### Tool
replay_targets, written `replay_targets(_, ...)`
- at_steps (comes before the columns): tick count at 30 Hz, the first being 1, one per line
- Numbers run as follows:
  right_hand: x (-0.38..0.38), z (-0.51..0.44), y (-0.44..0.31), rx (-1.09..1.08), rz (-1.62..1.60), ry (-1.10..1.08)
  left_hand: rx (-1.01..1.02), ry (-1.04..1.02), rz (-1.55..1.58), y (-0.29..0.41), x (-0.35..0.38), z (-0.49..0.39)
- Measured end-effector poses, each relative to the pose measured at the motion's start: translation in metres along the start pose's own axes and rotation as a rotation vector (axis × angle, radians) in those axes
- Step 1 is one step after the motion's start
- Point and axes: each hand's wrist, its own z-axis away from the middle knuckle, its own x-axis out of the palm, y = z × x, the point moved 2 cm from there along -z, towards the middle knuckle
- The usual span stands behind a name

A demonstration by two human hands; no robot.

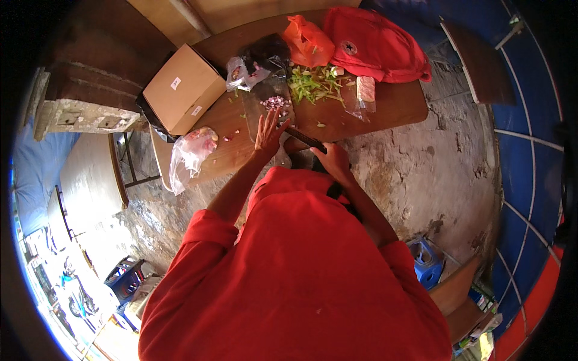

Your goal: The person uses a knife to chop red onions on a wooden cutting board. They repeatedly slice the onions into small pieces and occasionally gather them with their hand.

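Observation:
My right hand [333, 159] is closed round the handle of a dark-bladed knife [303, 136], whose blade points up and to the left. Fingers spread, my left hand [271, 135] lies by the knife's far end, over the near part of a cutting board [255, 106]. Whether its fingertips press on the blade or the board is not clear. Just beyond them is a small heap of chopped purple-white pieces, like shallot or onion [274, 103]. Cut green vegetable pieces [314, 83] are piled right of the board.
On the wooden table [388, 108] are a cardboard box [180, 88], a clear plastic bag [194, 146] at the left, a black plastic bag [271, 52], an orange plastic bag [308, 43], a red backpack [377, 45] and a wrapped pale block [365, 89]. A blue plastic stool [424, 261] stands lower right.

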Motion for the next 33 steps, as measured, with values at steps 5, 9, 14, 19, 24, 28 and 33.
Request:
replay_targets(5, 0.001, -0.001, 0.007, 0.049, 0.03, -0.059, -0.021, -0.018, -0.021, -0.007, -0.002, 0.0)
replay_targets(9, -0.006, 0.002, 0.006, 0.002, -0.008, -0.034, -0.069, -0.008, 0.027, -0.013, -0.005, -0.001)
replay_targets(14, -0.019, -0.001, 0.007, 0.025, 0.058, -0.077, -0.125, 0.013, 0.002, -0.023, -0.013, 0.002)
replay_targets(19, -0.027, -0.013, 0.021, -0.084, -0.034, -0.172, -0.305, 0.145, 0.094, -0.016, -0.011, 0.022)
replay_targets(24, -0.024, -0.039, 0.04, -0.201, 0.05, -0.319, -0.614, 0.219, 0.14, 0.005, 0.007, 0.047)
replay_targets(28, -0.02, -0.069, 0.05, -0.253, -0.085, -0.462, -0.712, 0.221, 0.119, 0.024, 0.014, 0.063)
replay_targets(33, -0.016, -0.106, 0.053, -0.34, -0.068, -0.499, -0.82, 0.164, 0.103, 0.045, 0.015, 0.062)
